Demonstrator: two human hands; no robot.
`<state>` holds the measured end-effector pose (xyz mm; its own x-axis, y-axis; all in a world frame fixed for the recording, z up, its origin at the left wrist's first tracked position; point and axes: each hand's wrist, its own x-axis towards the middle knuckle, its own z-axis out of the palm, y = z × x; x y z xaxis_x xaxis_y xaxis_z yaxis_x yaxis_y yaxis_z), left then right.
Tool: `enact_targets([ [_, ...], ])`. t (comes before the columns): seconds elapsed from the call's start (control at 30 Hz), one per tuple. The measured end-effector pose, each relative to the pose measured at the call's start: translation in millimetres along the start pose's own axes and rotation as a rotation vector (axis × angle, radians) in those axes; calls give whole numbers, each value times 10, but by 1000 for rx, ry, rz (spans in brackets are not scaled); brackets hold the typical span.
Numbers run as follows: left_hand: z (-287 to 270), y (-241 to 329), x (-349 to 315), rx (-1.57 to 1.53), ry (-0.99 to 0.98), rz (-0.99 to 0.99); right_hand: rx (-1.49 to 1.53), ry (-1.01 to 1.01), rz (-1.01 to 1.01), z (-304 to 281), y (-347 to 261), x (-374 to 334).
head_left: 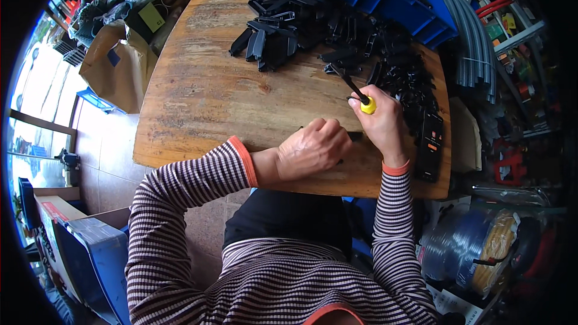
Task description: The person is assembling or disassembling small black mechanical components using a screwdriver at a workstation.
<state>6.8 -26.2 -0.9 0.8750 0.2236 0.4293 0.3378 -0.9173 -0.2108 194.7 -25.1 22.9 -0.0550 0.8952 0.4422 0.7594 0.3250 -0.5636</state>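
My left hand (316,149) is closed, knuckles up, low over the near edge of the wooden table (211,84). From under it sticks the end of a black plastic part (356,136); the rest is hidden by the fingers. Just right of it, my right hand (385,121) is raised and closed around a tool with a yellow handle (368,106). The tool's dark shaft (350,82) points up and to the left, toward the far side. Beyond both hands lie heaps of black plastic parts (274,39), several of them loose along the pile's front edge.
A black phone (429,147) with a lit screen lies at the table's right edge. Blue bins (400,3) stand along the back. Grey tubes (475,66) hang at the right. At the left are a brown paper bag (117,66) and a blue crate (99,259).
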Motion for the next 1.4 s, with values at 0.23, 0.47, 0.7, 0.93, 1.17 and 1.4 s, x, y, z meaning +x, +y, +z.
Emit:
enact_targets([
  [0.23, 65, -253, 25, 40, 61, -207, 82, 153, 90, -19, -3, 16],
  [0.47, 39, 62, 15, -152, -75, -107, 42, 61, 98, -24, 52, -48],
  [0.7, 91, -298, -40, -476, 90, -31, 9, 30, -13, 27, 27, -28],
  [0.93, 175, -360, -66, -394, 18, 17, -208, -31, -82, 177, 35, 63],
  [1.17, 263, -441, -160, -441, 23, 1, -101, -67, -123, 330, -11, 121],
  [1.4, 344, -492, -238, -469, 50, -14, -277, -89, -207, 453, -66, 156],
])
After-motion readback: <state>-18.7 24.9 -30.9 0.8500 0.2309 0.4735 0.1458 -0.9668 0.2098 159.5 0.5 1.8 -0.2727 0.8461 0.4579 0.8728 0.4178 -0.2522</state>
